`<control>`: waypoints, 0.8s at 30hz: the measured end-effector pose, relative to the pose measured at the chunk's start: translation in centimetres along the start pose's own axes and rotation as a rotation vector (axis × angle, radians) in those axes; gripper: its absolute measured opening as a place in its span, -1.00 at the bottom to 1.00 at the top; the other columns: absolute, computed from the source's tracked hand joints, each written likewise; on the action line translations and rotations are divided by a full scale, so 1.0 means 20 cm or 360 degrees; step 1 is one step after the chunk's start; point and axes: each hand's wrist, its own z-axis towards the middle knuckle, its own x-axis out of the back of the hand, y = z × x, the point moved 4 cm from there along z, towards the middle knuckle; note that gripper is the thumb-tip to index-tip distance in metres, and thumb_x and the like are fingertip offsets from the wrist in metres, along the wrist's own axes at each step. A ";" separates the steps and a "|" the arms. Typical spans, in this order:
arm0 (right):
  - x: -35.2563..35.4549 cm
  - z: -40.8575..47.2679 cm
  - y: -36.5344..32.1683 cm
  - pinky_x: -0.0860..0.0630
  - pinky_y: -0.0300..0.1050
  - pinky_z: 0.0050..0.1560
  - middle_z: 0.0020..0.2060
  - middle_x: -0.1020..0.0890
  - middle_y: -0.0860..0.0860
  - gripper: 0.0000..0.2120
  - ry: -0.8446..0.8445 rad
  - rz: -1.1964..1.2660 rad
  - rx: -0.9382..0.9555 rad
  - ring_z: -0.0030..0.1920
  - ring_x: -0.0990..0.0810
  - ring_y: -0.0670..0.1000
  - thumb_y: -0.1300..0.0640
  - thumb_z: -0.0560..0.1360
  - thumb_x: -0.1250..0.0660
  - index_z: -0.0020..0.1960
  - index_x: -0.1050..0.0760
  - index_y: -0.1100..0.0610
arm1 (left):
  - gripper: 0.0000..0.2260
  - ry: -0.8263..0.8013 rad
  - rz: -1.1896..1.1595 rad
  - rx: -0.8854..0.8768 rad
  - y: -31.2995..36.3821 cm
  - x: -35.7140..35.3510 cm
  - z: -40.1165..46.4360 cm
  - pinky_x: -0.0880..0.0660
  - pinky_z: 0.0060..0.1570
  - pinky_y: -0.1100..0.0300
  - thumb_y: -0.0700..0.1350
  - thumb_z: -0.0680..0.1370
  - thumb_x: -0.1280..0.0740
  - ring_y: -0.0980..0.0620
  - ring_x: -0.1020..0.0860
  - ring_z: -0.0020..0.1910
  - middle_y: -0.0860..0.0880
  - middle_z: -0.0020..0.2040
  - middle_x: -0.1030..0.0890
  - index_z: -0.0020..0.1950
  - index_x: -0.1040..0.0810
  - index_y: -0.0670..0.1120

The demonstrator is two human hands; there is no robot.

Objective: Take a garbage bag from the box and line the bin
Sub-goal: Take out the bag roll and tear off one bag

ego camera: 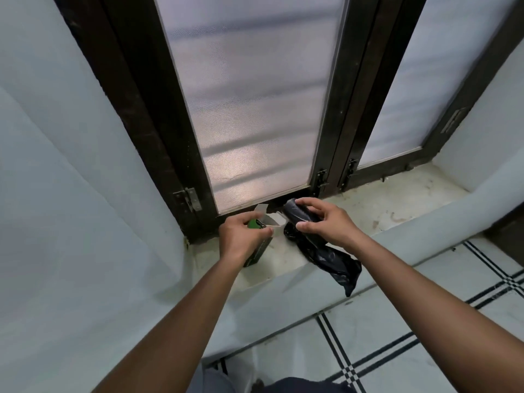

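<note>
A small green box point(256, 252) with white flaps open lies on the window sill point(377, 205). My left hand point(243, 234) grips the box from above, near its open end. My right hand point(326, 222) holds a roll of black garbage bags point(297, 214) just to the right of the box's mouth. A loose black bag point(337, 262) trails from the roll across the sill and hangs over its front edge. No bin is in view.
A dark-framed window with mesh panes point(255, 109) rises right behind the sill. Pale walls point(71, 194) flank it on both sides. Below lies a tiled floor point(397, 350) with black line patterns.
</note>
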 end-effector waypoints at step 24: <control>-0.37 0.11 -0.76 -0.31 -0.18 -0.42 -0.22 -0.50 -0.06 -0.56 -0.0716 -0.2492 0.0443 -0.35 -0.44 -0.04 0.08 0.36 -0.50 0.22 -0.62 -0.11 | -0.46 -0.0023 -0.0244 -0.0400 -0.03 0.00 -0.09 -0.58 -0.08 0.39 0.01 0.32 -0.66 0.29 -0.66 0.02 0.21 0.08 -0.72 0.28 -0.66 0.14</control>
